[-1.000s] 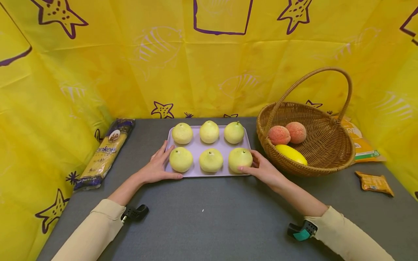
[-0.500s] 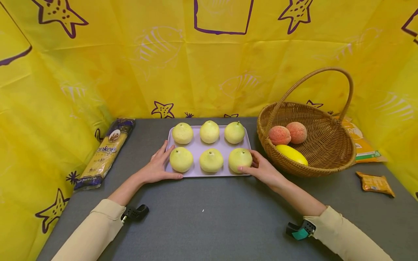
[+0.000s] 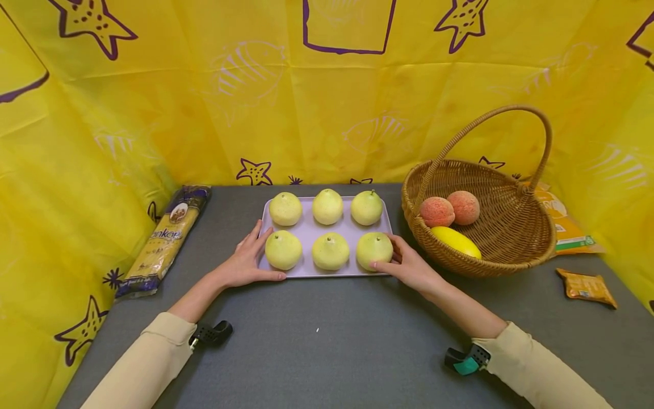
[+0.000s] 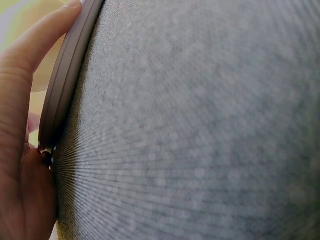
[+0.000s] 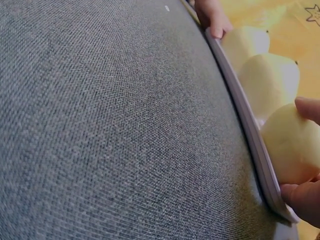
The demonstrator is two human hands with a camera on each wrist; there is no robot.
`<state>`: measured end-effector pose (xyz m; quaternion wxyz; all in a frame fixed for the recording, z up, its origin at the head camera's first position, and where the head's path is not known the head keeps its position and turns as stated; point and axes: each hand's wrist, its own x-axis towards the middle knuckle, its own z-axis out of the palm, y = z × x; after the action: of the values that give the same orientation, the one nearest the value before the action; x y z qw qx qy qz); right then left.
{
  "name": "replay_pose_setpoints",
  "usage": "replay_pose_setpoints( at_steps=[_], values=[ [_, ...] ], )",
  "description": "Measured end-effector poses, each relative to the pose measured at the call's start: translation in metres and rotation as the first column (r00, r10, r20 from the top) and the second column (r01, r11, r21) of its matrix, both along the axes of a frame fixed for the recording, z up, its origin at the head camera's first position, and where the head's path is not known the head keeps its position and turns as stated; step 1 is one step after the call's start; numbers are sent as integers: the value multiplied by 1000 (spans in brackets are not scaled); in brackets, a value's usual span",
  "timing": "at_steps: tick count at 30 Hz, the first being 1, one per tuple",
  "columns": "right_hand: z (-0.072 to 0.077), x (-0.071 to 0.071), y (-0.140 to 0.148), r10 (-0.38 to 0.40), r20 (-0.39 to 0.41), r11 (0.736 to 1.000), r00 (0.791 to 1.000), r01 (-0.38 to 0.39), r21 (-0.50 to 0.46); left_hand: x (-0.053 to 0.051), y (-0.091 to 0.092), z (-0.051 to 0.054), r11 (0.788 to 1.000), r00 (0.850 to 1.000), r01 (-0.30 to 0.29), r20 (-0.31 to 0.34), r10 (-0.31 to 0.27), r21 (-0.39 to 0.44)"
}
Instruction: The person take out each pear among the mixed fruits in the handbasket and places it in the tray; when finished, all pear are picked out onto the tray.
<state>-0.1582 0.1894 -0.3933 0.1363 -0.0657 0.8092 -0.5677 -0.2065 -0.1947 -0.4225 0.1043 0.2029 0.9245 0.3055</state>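
Observation:
Pale yellow-green pears, several in two rows of three, sit on a lilac rectangular tray (image 3: 305, 269). My right hand (image 3: 413, 268) grips the front right pear (image 3: 374, 250), thumb on its front and fingers at its right side. In the right wrist view a thumb (image 5: 308, 108) presses that same pear. My left hand (image 3: 243, 263) holds the tray's front left corner, its thumb along the front rim and its fingers by the left edge. The left wrist view shows the thumb (image 4: 37, 40) against the rim. Some fingertips are hidden behind the tray and the pear.
A wicker basket (image 3: 503, 241) with a tall handle stands right of the tray, holding two peaches (image 3: 436, 212) and a yellow oblong fruit (image 3: 456, 242). Orange packets (image 3: 587, 288) lie beyond it. A spaghetti pack (image 3: 166, 241) lies at left. Yellow cloth encloses the grey table (image 3: 327, 352).
My right hand and the front right pear have shifted slightly left. The left hand, the tray and the other pears show no visible movement.

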Motion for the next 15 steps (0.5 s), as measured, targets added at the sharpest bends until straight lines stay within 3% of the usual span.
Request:
replay_pose_setpoints(
  at_steps=[15],
  values=[
    [2,-1,0,26,-39,999,999,-24,36,0,0,1,1000,1000,-3,13,3,-3]
  ],
)
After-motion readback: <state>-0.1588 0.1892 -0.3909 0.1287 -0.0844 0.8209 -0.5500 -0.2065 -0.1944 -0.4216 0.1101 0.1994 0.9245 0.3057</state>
